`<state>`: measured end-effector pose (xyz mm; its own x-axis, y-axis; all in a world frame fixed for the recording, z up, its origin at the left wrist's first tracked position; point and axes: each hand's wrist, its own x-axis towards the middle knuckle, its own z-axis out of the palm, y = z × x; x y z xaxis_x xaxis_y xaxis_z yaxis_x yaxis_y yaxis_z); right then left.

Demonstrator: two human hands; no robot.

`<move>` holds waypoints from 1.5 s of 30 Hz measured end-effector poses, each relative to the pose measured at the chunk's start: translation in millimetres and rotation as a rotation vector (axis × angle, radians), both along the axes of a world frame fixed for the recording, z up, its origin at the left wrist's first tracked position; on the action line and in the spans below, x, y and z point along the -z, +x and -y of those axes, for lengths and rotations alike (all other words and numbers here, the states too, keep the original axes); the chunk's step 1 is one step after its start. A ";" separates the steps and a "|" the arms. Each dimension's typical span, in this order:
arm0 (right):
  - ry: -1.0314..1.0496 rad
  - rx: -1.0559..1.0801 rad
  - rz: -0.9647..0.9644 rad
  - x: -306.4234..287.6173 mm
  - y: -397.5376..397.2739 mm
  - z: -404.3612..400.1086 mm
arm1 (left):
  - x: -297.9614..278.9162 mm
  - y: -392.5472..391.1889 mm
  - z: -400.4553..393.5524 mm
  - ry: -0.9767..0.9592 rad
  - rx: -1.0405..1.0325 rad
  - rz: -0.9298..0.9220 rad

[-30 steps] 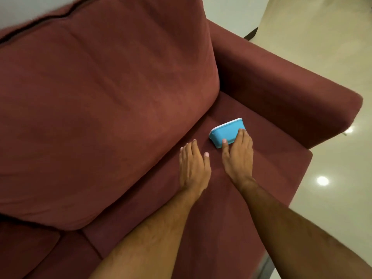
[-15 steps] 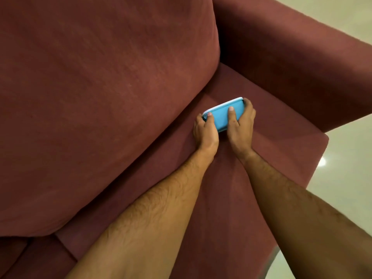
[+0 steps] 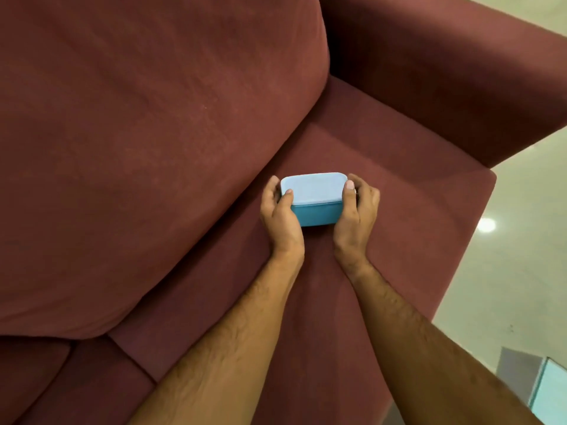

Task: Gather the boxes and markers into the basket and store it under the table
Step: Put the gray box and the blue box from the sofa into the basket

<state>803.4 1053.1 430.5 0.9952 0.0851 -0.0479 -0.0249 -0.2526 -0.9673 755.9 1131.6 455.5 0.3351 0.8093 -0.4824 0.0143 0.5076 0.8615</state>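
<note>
A small blue box [image 3: 313, 194] with a pale blue lid is held upright just above the red sofa seat [image 3: 383, 167]. My left hand [image 3: 280, 214] grips its left end, thumb on the lid. My right hand [image 3: 356, 210] grips its right end the same way. The lid faces up toward the camera. No markers and no basket are in view.
A big red back cushion [image 3: 153, 142] fills the left side, close to the box. The sofa armrest [image 3: 445, 75] rises at the upper right. Beyond it is pale shiny floor [image 3: 521, 256]. A glassy pale-blue edge [image 3: 552, 391] shows at the bottom right corner.
The box lay on its side by the cushion with only my right hand on it. Both hands closed on it, turned it lid-up and drew it toward me.
</note>
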 end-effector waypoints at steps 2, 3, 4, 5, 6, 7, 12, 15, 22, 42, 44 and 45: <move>0.023 0.003 -0.015 -2.7 -23.9 4.6 | -0.9 -26.2 6.1 0.014 0.008 0.029; 0.037 0.003 -0.021 -3.9 -37.2 6.8 | -0.9 -40.3 9.0 0.026 0.012 0.041; 0.051 0.005 -0.025 -5.8 -52.6 9.2 | -1.9 -55.9 11.3 0.031 0.014 0.052; 0.067 0.009 -0.028 -7.3 -69.0 11.7 | -3.2 -71.8 13.7 0.037 0.014 0.063; 0.084 0.012 -0.038 -8.7 -83.5 13.8 | -5.1 -85.6 15.9 0.044 0.015 0.069; 0.096 0.015 -0.048 -10.3 -102.0 16.4 | -8.1 -102.6 18.6 0.048 0.018 0.071; 0.101 0.018 -0.057 -16.3 -206.9 32.4 | -17.3 -205.7 34.9 0.094 0.046 0.071; 0.101 0.009 -0.060 -19.5 -276.2 44.8 | -19.3 -276.3 44.6 0.128 0.080 0.082; 0.075 -0.022 -0.061 -26.5 -428.8 83.0 | -17.0 -431.2 82.0 0.185 0.142 0.064; 0.049 0.045 -0.096 -5.5 -644.1 249.5 | -13.8 -633.2 246.7 0.234 0.296 -0.049; 0.056 0.057 -0.077 -5.1 -652.8 263.9 | -16.4 -641.0 260.2 0.243 0.311 -0.018; 0.055 0.063 -0.066 -6.3 -656.5 269.9 | -17.4 -643.9 266.1 0.244 0.311 -0.004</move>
